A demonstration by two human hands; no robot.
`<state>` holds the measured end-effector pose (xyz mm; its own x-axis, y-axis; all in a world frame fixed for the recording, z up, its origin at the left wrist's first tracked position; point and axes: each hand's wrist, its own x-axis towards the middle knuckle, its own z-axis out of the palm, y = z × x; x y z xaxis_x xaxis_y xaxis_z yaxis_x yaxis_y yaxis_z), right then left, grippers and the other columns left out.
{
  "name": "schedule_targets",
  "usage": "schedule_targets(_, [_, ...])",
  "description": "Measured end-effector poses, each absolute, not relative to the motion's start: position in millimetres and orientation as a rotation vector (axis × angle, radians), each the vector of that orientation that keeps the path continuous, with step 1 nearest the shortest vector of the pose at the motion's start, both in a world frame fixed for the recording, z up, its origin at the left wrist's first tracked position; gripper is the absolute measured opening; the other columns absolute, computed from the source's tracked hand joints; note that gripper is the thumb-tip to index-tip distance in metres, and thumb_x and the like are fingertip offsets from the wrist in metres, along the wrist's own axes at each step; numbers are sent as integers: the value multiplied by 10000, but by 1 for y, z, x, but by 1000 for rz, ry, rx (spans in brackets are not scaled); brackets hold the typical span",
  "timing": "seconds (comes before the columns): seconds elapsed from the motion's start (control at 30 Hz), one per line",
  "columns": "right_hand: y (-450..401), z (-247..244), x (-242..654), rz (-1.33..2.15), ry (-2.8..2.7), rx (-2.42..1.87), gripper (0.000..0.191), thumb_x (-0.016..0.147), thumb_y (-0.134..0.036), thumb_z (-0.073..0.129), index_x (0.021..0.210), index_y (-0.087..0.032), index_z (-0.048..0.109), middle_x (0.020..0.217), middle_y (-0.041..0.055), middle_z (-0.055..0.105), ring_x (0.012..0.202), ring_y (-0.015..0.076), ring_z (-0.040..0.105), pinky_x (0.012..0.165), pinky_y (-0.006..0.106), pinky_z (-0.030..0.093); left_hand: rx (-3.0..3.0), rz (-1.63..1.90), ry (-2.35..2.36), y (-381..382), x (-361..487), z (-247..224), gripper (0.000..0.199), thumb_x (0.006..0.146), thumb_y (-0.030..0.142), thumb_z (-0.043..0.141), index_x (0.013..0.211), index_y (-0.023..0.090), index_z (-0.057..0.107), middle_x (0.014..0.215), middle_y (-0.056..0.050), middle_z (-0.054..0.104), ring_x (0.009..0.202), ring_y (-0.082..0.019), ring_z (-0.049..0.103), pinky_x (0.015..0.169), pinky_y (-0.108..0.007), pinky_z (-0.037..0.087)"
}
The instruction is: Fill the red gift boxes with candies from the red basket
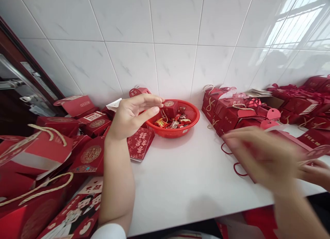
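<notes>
My left hand [132, 113] is raised in front of the red plastic basket [173, 133]. Its fingers are bent, with a gap between them and the thumb, and I see nothing in it. Just beyond the fingertips, a small red box [171, 109] with a gold emblem sits in the basket among wrapped candies [175, 124]. Below that hand lies a flat red printed box [140, 143]. My right hand [265, 160] is smeared by motion in front of a row of red gift boxes [228, 120]; whether it holds anything does not show.
Red gift boxes with rope handles [48, 146] crowd the left side. More red boxes [306, 105] fill the far right of the white table [177, 184]. Another person's hand [316, 172] is at the right edge. A tiled wall [175, 67] stands behind.
</notes>
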<state>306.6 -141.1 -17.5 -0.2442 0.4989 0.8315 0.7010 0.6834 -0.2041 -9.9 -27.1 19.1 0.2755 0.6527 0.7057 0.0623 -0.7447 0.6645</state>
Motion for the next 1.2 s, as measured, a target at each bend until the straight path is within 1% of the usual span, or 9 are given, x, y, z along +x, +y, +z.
schedule_targets(0.13, [-71,-82,179,-178,-2514,-665,107,937,-165,571,889,-164,667,877,78,683,749,163,601,694,310,419,2033,1552,664,-29,-8,20,133,828,258,756,948,204,770,996,-48,771,948,-193,716,918,-336,584])
schedule_targets(0.23, [-38,-124,112,-269,-2706,-689,152,957,-178,536,958,-153,685,900,95,660,760,182,573,683,328,379,2040,1573,731,-31,-9,21,156,811,304,770,920,192,765,983,-53,775,963,-213,720,940,-358,578])
schedule_targets(0.3, [-25,-139,85,-310,-2705,-679,212,991,-188,480,1003,-159,690,902,99,642,798,195,562,681,330,358,2046,1576,772,-32,-10,21,183,804,332,772,914,186,762,982,-59,776,971,-222,721,948,-369,577])
schedule_targets(0.53, [-14,-155,62,-361,-2697,-548,314,983,-86,421,786,-147,658,819,82,623,783,179,519,706,333,320,2036,1565,846,-33,-16,21,218,803,369,768,918,184,758,984,-70,780,980,-233,721,958,-387,578])
schedule_targets(0.77, [-29,-120,103,-115,-2293,-717,142,938,-239,505,851,-174,596,811,55,610,686,165,493,680,324,347,2016,1579,882,-34,-21,21,189,822,345,754,935,193,755,989,-58,777,990,-231,715,978,-391,566])
schedule_targets(0.87, [-27,-81,140,217,-2054,-698,148,965,-227,457,894,-191,581,835,39,618,735,151,532,701,282,401,2066,1480,910,-31,-21,21,233,827,376,745,970,192,755,1024,-64,772,998,-235,711,962,-378,566])
schedule_targets(1.0, [-15,-41,185,628,-1857,-613,174,960,-347,545,914,-191,607,875,26,646,754,133,565,694,256,438,2196,1209,961,-26,-17,19,261,870,376,681,1044,194,750,1074,-73,764,1015,-240,704,941,-373,570])
schedule_targets(1.1, [-3,-30,207,888,-1777,-534,243,923,-431,621,901,-190,631,893,24,649,799,141,582,742,267,460,2304,1011,919,-23,-11,18,259,915,307,582,1089,214,749,1109,-65,753,1069,-241,687,962,-374,559])
schedule_targets(1.2, [9,-35,217,1114,-1677,-458,240,895,-437,665,878,-200,633,932,21,659,872,149,605,819,284,471,2400,915,846,-23,-2,17,312,894,207,539,1119,257,749,1282,-54,681,1235,-247,605,1005,-360,533])
